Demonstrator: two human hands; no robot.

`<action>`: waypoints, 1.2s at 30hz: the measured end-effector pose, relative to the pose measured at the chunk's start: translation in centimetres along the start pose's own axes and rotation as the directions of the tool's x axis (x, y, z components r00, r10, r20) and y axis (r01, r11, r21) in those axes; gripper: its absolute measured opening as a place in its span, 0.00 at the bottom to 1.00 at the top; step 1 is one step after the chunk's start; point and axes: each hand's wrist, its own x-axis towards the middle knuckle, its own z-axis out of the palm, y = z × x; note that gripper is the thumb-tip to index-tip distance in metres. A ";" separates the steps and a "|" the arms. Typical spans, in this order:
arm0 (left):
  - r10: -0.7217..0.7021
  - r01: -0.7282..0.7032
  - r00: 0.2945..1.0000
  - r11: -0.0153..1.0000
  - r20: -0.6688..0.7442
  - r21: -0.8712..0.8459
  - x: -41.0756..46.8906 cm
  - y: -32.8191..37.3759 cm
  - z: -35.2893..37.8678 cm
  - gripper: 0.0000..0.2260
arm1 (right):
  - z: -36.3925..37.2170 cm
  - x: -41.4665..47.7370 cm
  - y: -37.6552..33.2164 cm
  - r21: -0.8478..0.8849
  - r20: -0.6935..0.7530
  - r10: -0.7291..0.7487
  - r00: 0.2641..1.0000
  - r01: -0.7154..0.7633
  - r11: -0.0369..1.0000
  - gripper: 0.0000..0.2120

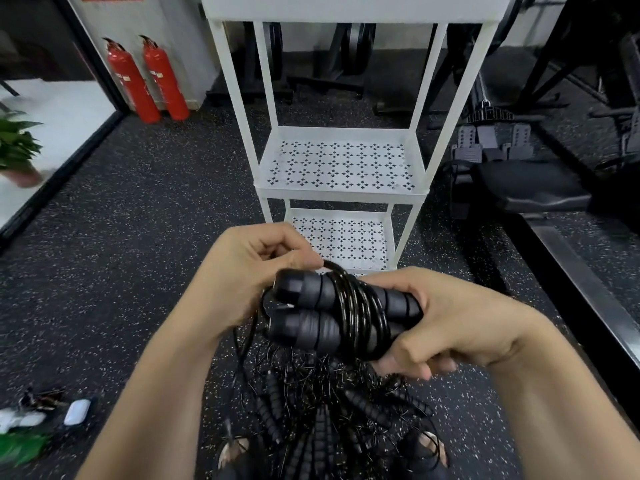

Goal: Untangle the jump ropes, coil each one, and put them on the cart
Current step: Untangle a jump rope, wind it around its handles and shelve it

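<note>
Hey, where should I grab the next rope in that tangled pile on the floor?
By a ribbed handle lying atop the pile, reaching from above: handles are thick and rigid, while the thin cords loop through each other and would likely snag.

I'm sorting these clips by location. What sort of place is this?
Most likely a gym: speckled rubber floor, a padded bench among black exercise equipment at right, and a heap of jump ropes at the person's feet.

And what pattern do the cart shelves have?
The cart shelves are white, perforated with small diamond clusters; head view.
</note>
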 end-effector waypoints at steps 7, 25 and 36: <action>-0.124 0.120 0.992 0.961 0.004 0.247 1.1 -3.2 2.7 0.08 | 0.1 0.9 0.5 0.179 -0.200 -0.224 0.954 0.260 0.949 0.15; -0.206 0.001 0.921 0.849 0.331 0.528 -0.4 0.6 2.8 0.11 | -3.0 1.7 2.6 -0.193 -0.764 0.040 0.644 -0.286 0.939 0.21; 0.062 -0.097 0.993 0.916 0.101 0.389 -0.5 0.8 0.0 0.05 | 0.5 2.2 1.0 -0.336 -0.311 0.187 0.932 -0.292 0.895 0.20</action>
